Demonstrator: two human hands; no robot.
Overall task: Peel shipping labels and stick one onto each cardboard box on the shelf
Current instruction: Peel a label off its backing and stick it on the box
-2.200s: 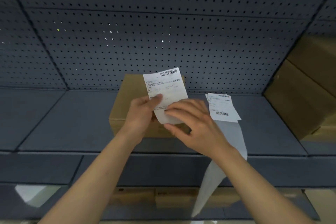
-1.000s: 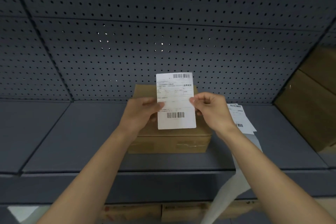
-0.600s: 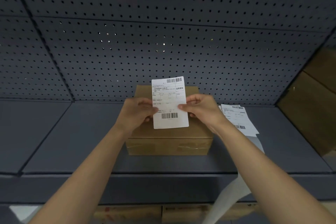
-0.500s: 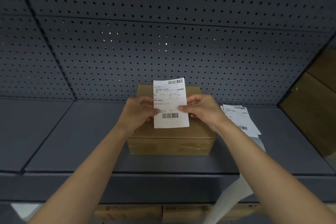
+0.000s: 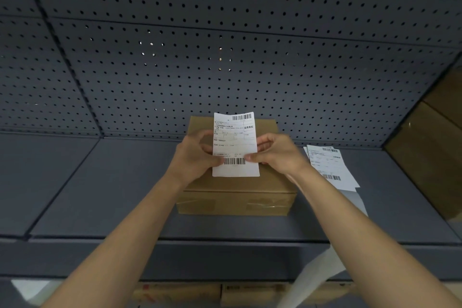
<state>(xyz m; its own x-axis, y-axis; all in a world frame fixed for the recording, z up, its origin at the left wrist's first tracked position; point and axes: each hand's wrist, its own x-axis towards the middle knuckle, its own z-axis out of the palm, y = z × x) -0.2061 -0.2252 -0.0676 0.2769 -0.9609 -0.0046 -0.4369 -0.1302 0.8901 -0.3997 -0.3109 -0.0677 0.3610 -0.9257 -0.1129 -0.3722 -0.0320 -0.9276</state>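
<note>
A white shipping label with two barcodes hangs upright over the top of a brown cardboard box on the dark shelf. My left hand pinches the label's left edge. On the opposite edge my right hand pinches it. The label's lower edge is close to the box top; whether it touches I cannot tell. A stack of more labels lies on the shelf to the right of the box.
A perforated dark back panel rises behind the box. Larger cardboard boxes stand at the far right. A strip of white backing paper hangs over the shelf's front edge. More boxes sit on the level below.
The label went from being peeled off its backing to being held flat by both hands. Over the last second it moved down and slightly away, closer to the box top.
</note>
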